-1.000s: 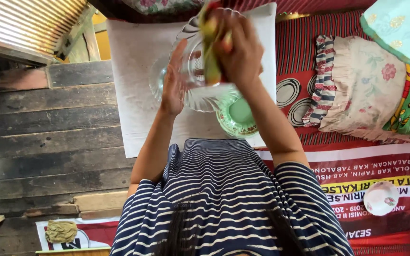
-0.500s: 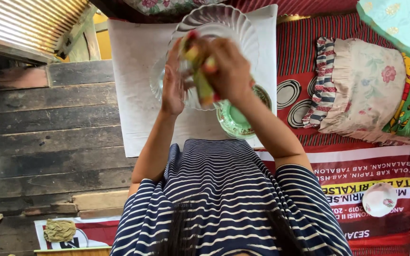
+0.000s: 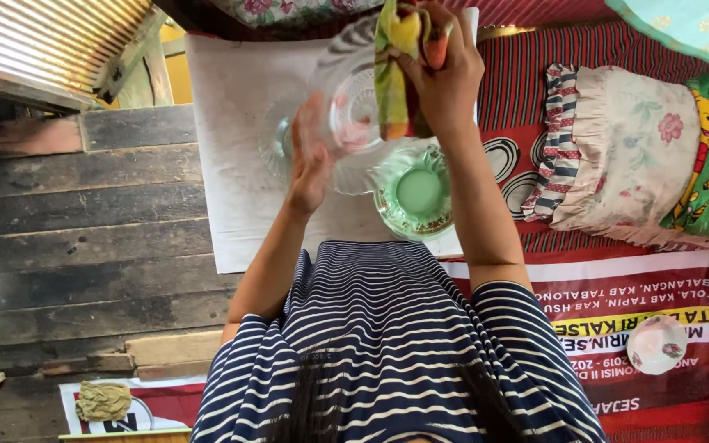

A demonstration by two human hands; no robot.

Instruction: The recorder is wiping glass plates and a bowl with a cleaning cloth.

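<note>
Hands are up in front of the person. Left hand (image 3: 312, 160) holds the edge of a clear glass plate (image 3: 353, 111), fingers flat on it. Right hand (image 3: 445, 70) is closed tight around a bright cloth (image 3: 391, 70), touching the plate. Below sits a green bowl (image 3: 417, 192) on a white cloth (image 3: 231, 123).

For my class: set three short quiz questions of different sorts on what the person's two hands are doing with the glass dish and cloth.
1. True or false: the right hand grips a multicoloured cloth.
2. What does the left hand support?
A a metal pot
B a clear ribbed glass dish
C a book
3. Fill in: the green-centred plate lies on a white ___.

Key: 1 true; 2 B; 3 mat.
</note>
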